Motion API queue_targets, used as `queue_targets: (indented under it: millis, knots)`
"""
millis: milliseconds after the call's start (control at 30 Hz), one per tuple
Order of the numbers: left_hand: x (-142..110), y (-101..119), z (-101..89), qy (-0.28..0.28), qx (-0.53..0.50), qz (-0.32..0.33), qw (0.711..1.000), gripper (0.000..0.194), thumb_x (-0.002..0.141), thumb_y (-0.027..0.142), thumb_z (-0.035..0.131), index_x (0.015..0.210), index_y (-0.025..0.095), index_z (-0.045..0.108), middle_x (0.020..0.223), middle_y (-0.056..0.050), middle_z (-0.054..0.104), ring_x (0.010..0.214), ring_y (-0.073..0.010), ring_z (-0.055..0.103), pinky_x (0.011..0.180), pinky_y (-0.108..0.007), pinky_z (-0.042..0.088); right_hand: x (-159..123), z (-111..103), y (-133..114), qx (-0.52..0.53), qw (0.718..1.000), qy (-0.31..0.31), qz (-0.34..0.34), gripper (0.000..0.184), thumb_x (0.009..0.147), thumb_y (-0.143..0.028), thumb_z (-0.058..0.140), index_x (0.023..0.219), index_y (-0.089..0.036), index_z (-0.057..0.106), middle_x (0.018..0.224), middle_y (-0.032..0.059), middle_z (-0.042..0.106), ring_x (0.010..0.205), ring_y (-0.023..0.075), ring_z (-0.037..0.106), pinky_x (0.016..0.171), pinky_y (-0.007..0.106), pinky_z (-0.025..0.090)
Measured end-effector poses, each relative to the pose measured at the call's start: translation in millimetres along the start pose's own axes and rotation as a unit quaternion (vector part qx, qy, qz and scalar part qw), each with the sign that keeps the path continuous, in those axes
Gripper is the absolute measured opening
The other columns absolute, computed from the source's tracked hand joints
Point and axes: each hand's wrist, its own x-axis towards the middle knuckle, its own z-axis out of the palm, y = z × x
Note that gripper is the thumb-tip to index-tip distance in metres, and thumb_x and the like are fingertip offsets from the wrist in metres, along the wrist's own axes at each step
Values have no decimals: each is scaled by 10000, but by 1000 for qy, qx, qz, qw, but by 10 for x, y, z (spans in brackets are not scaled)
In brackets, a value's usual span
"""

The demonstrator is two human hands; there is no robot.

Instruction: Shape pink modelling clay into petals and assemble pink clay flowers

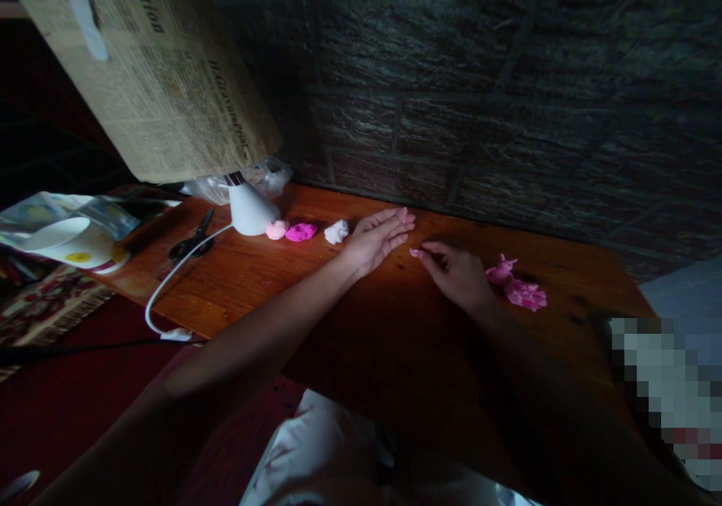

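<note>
My left hand (pixel 372 243) is turned partly palm up above the wooden table, with its thumb pressed towards the fingers on a small pink bit that looks like modelling clay (pixel 404 217). Between the thumb and forefinger of my right hand (pixel 456 271) is a small pink petal-like piece (pixel 414 252). Two crumpled pink flower-like shapes, one upright (pixel 502 268) and one lying over (pixel 526 295), are just right of that hand. Left of my left hand sit a white lump (pixel 337 231), a bright magenta lump (pixel 301 231) and a pale pink lump (pixel 277 229).
A lamp with a newsprint shade (pixel 186 77) and white base (pixel 251 209) stands at the left; its white cord (pixel 155 292) hangs over the table edge. Black scissors (pixel 195 241), a paper cup (pixel 73 243) and clear plastic (pixel 271 177) are near it. A dark stone wall (pixel 440 100) rises behind.
</note>
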Motion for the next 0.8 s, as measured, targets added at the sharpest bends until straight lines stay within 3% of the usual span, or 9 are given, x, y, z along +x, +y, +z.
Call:
queue_targets:
  millis: [200,467,533,667,800]
  knots:
    - [-40,3,25,-40,13,-22,999,140,817,123,774,950,166,781,940,-35,782,845,-96,708,881,-249,503,-13,43,-27,-50,998,-5,-25,211,922,-344,603,1020,-246,762,1002,109,746,857,268,695,779,396,506]
    - [-61,-14,0,-78,30,-29,996,114,764,141,816,868,147,772,1018,-66,789,937,-137,714,919,-293,496,-138,-77,-68,122,992,20,40,173,861,-377,685,953,-260,773,973,80,785,797,250,695,783,422,532]
    - [-72,-41,6,-100,37,-19,994,132,738,158,838,853,143,775,1048,-80,788,944,-142,708,910,-293,490,-169,-132,-138,209,974,15,82,230,841,-462,715,934,-264,784,858,55,763,708,215,645,673,373,520]
    - [-122,-110,59,-152,54,16,987,181,695,234,876,822,144,785,1093,-104,784,915,-147,698,861,-285,482,-195,-210,-292,394,905,-30,155,339,780,-563,767,889,-243,791,697,11,651,556,117,479,499,266,362]
    - [-169,-147,109,-182,73,7,981,212,718,317,869,841,162,793,1179,-115,764,975,-181,695,880,-317,491,-205,-205,-371,467,871,-63,142,312,788,-527,788,847,-221,777,576,-35,501,521,92,374,479,263,251]
